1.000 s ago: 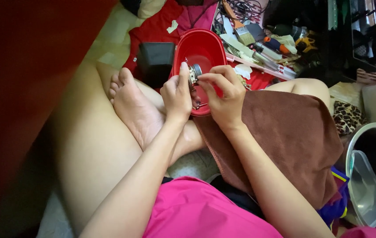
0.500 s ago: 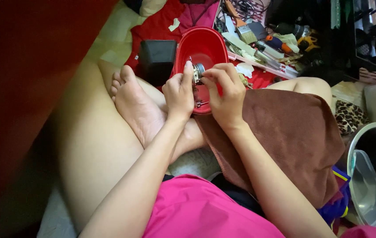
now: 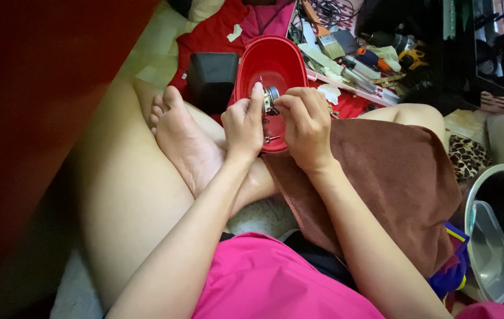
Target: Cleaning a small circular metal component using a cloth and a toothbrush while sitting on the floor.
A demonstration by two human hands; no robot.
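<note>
Head view, hands: left hand and right hand raised together over the red bowl, fingertips meeting around a small metal part.
Left hand: clenched round the part from the left, thumb up along its side.
Right hand: pinching the same part from the right with thumb and forefinger, other fingers curled under.
Part: shiny, roundish, caught between both sets of fingertips, just above the bowl's near half; mostly covered, exact shape hard to tell.
Bowl: resting by the crossed legs, one or two small metal bits visible inside below the hands.
Doing it well: probably best to keep the part over the bowl so anything loose drops in, hold steady with the left, work with the right, small turns only.
Surroundings: brown towel over the right thigh, black box left of the bowl, tools scattered beyond on red cloth.
</note>
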